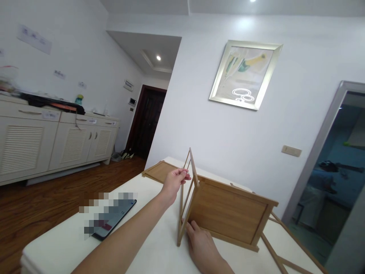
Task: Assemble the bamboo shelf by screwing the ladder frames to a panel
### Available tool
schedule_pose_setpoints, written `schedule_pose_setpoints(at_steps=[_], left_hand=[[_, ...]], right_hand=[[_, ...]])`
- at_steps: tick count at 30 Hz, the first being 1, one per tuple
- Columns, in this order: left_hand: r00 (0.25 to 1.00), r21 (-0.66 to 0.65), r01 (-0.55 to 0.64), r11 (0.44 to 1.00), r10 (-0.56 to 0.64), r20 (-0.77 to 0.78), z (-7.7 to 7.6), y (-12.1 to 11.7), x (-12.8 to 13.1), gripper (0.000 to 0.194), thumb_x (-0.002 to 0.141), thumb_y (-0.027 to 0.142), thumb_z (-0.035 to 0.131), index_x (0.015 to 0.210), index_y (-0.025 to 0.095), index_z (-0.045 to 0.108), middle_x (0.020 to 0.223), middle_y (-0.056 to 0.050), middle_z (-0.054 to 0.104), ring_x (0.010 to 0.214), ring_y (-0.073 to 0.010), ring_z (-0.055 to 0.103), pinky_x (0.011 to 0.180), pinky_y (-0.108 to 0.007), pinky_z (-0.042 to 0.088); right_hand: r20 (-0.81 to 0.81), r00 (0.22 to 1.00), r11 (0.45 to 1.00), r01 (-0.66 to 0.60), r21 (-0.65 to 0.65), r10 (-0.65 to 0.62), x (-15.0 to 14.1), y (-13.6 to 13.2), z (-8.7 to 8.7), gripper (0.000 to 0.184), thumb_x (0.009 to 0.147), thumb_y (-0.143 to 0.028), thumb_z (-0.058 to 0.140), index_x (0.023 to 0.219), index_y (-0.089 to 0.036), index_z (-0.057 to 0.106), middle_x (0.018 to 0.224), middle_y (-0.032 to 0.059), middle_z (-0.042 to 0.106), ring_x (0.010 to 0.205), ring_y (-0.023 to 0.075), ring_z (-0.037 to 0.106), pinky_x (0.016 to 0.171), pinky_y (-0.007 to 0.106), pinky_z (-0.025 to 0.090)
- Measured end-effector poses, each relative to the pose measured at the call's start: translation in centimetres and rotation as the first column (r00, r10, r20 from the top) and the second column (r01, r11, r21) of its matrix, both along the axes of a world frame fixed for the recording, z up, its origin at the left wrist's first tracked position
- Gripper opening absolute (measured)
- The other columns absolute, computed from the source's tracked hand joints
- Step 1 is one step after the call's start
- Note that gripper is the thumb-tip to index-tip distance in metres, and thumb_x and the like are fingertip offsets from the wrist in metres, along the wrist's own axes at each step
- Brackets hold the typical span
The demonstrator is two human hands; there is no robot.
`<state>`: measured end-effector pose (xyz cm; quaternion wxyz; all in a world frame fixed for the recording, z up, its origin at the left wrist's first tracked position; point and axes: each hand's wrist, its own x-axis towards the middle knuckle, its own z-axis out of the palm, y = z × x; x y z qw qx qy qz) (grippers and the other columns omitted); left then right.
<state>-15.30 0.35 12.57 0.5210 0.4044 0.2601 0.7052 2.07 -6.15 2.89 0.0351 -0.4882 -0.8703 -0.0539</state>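
Head view, single entry.

State of work: judged part-built. One framed wooden panel (230, 213) stands on its long edge on the white table (159, 247), meeting a narrow ladder-like frame (194, 169) at its left end; the two look set at an angle to each other, but whether they are fastened cannot be told.

Outstanding, by judgement: a second wooden panel (161, 171), lying flat toward the table's far edge, apart from the standing pair; and wooden bars (272, 251), laid out at right beyond the standing panel, seemingly a further frame and not visibly joined to it.

Left hand (175, 184): forearm reaching in from lower left; raised beside the ladder-like frame near its upper part; thumb and forefinger pressed together. A small item between the tips cannot be confirmed.

Right hand (201, 241): low, close to the tabletop, back of the hand upward, wrist entering from the bottom edge; fingers bent against the lower part of the ladder-like frame, in front of the standing panel. Thumb hidden; firmness of hold cannot be told.

Also present: one smartphone (122, 213), flat on the table, left of the left forearm, partly pixelated.
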Motion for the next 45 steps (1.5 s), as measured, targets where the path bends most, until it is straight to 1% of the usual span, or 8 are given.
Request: schedule_pose_setpoints(at_steps=[6, 9, 14, 17, 23, 31, 40, 45], left_hand=[[0.977, 0.021, -0.191, 0.981, 0.192, -0.090, 0.5, 0.1, 1.5, 0.023, 0.084, 0.030, 0.056, 0.094, 0.015, 0.070, 0.075, -0.005, 0.068, 0.075, -0.0140, 0.061, 0.069, -0.026, 0.042], [0.964, 0.042, -0.228, 0.973, 0.231, -0.131, -0.1, 0.2, 1.8, 0.022, 0.085, 0.028, 0.053, 0.091, 0.014, 0.069, 0.072, -0.004, 0.066, 0.070, -0.0134, 0.060, 0.066, -0.025, 0.043], [0.975, 0.098, -0.170, 0.981, 0.182, -0.130, -1.7, 0.2, 2.3, 0.020, 0.085, 0.033, 0.055, 0.092, 0.014, 0.060, 0.070, -0.001, 0.065, 0.053, -0.0108, 0.059, 0.056, -0.025, 0.045], [0.977, 0.120, -0.162, 0.980, 0.176, -0.120, -1.9, -0.2, 2.4, 0.026, 0.085, 0.039, 0.058, 0.093, 0.015, 0.059, 0.069, -0.002, 0.066, 0.052, -0.0112, 0.061, 0.055, -0.024, 0.047], [0.963, 0.151, -0.186, 0.971, 0.211, -0.169, -1.3, -1.2, 1.7, 0.026, 0.085, 0.042, 0.057, 0.089, 0.016, 0.056, 0.068, -0.003, 0.069, 0.054, -0.0134, 0.063, 0.057, -0.026, 0.049], [0.962, 0.228, -0.179, 0.957, 0.218, -0.162, -1.0, -1.3, 1.6, 0.019, 0.084, 0.035, 0.059, 0.082, 0.016, 0.060, 0.075, -0.005, 0.070, 0.069, -0.0161, 0.066, 0.067, -0.028, 0.052], [0.911, 0.257, -0.259, 0.931, 0.324, -0.255, -1.0, -1.4, 1.5, 0.015, 0.082, 0.031, 0.062, 0.082, 0.018, 0.069, 0.077, -0.004, 0.070, 0.073, -0.0177, 0.063, 0.070, -0.028, 0.048], [0.842, 0.389, -0.347, 0.854, 0.466, -0.272, -0.4, -1.9, 0.8, 0.010, 0.078, 0.029, 0.068, 0.076, 0.022, 0.075, 0.081, -0.004, 0.072, 0.084, -0.0210, 0.061, 0.076, -0.030, 0.045]], right_hand=[[-0.200, 0.976, 0.996, -0.083, 0.041, 0.089, 0.8, 0.3, 0.3, 0.052, 0.088, -0.010, 0.038, 0.135, -0.028, 0.051, 0.100, 0.0062, 0.064, 0.085, 0.0192, 0.065, 0.073, 0.027, 0.046], [-0.365, 0.912, 0.966, -0.104, 0.237, 0.187, 1.3, 0.1, 1.7, 0.038, 0.094, -0.017, 0.036, 0.122, -0.024, 0.062, 0.089, 0.0059, 0.064, 0.076, 0.0164, 0.063, 0.067, 0.025, 0.047], [-0.390, 0.835, 0.712, -0.004, 0.702, 0.388, 0.8, 0.1, 7.5, 0.032, 0.092, -0.018, 0.046, 0.120, -0.023, 0.062, 0.091, 0.0076, 0.062, 0.084, 0.0197, 0.058, 0.075, 0.033, 0.049], [-0.312, 0.866, 0.584, 0.029, 0.811, 0.390, -0.3, 1.2, 11.4, 0.033, 0.092, -0.021, 0.048, 0.122, -0.024, 0.061, 0.105, 0.0092, 0.065, 0.103, 0.0250, 0.055, 0.092, 0.045, 0.044], [-0.311, 0.906, 0.761, -0.019, 0.649, 0.288, -1.9, 3.4, 13.0, 0.032, 0.098, -0.026, 0.038, 0.118, -0.021, 0.062, 0.105, 0.0080, 0.068, 0.095, 0.0206, 0.058, 0.085, 0.036, 0.042], [-0.368, 0.865, 0.685, 0.040, 0.728, 0.341, -2.2, 2.4, 11.5, 0.030, 0.098, -0.025, 0.039, 0.116, -0.023, 0.063, 0.102, 0.0058, 0.068, 0.091, 0.0192, 0.056, 0.082, 0.034, 0.036], [-0.407, 0.853, 0.700, 0.071, 0.710, 0.326, -2.4, 2.1, 11.3, 0.030, 0.097, -0.022, 0.040, 0.116, -0.024, 0.063, 0.102, 0.0048, 0.067, 0.092, 0.0190, 0.055, 0.085, 0.035, 0.035], [-0.410, 0.853, 0.697, 0.078, 0.713, 0.323, -2.5, 2.2, 11.2, 0.030, 0.097, -0.022, 0.040, 0.116, -0.024, 0.063, 0.100, 0.0046, 0.067, 0.090, 0.0186, 0.055, 0.085, 0.035, 0.035]])
